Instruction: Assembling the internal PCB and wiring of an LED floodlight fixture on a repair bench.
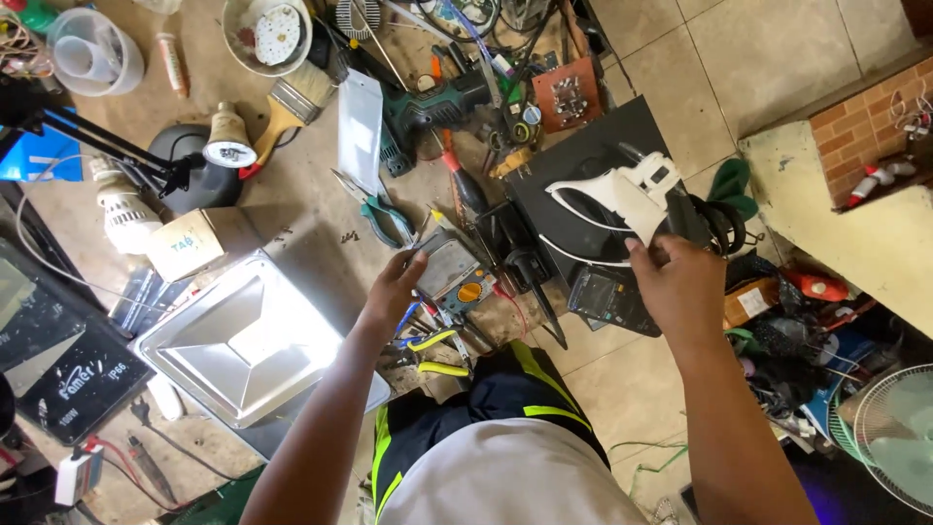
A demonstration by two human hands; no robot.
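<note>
The right hand (pixel 680 282) is closed around the rear of a white clothes iron (pixel 622 194), holding it tilted over a black slab-like case (pixel 583 156), with the iron's dark cord (pixel 724 224) bunched just beside the wrist. The left hand (pixel 398 282) reaches down with fingers curled onto the edge of a grey multimeter with an orange dial (pixel 455 277); it touches the meter, though whether it has a full grip I cannot tell. To my eye this is the start of checking the iron: one hand steadies it while the other fetches the meter. Bringing the meter over would call for a firm pinch and care with the leads tangled among the tools.

All of it lies on a dusty concrete floor (pixel 292 194), crowded with blue-handled pliers (pixel 384 219), a green power drill (pixel 432 107), a paintbrush (pixel 292 102), a square silver reflector (pixel 243 340) and LED bulbs (pixel 126 214). Pale tiles (pixel 758 58) run to the right, towards a brick ledge and a standing fan (pixel 894 433).
</note>
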